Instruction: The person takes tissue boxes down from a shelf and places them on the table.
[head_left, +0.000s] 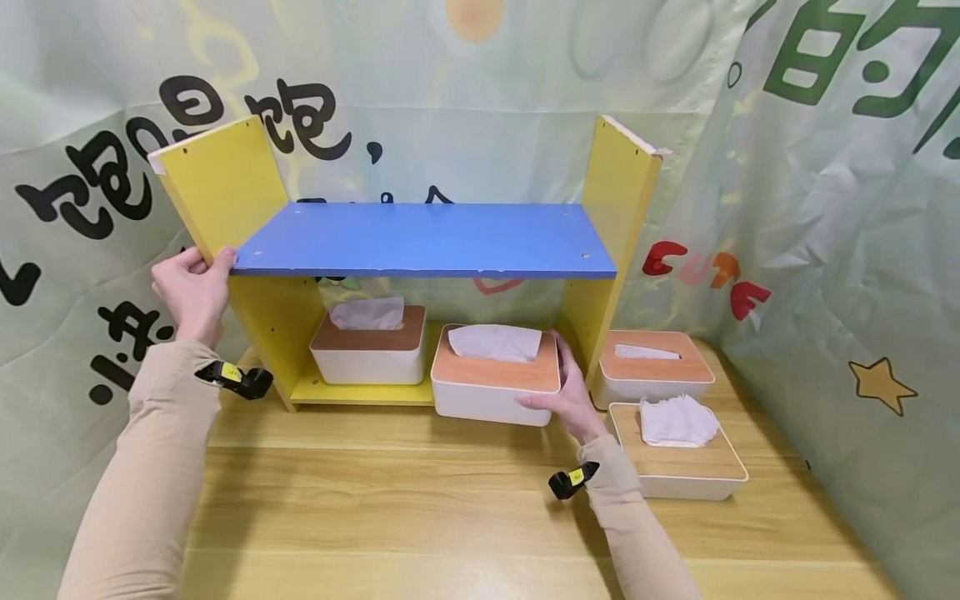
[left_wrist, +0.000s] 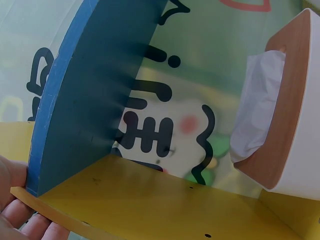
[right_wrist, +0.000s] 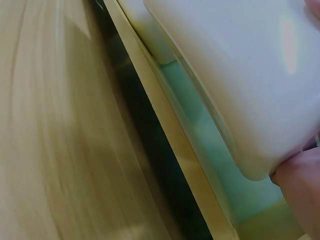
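Observation:
With thumb at the front edge and fingers behind the panel, my left hand (head_left: 193, 293) grips the left side of a yellow and blue shelf (head_left: 431, 240). My right hand (head_left: 568, 398) holds a white tissue box (head_left: 483, 402) with a wood-look lid by its right end, thumb on the front face. This box sits tilted at the lower opening, its front jutting past the yellow bottom board (head_left: 360, 394). The right wrist view shows its underside raised over the board's front edge (right_wrist: 162, 117). Another tissue box (head_left: 367, 365) stands inside at the left.
Right of the shelf, two more tissue boxes stand on the wooden table (head_left: 375, 508): one at the back (head_left: 652, 390), another in front (head_left: 686, 485), close to my right forearm. A printed cloth (head_left: 825, 275) hangs behind and at both sides.

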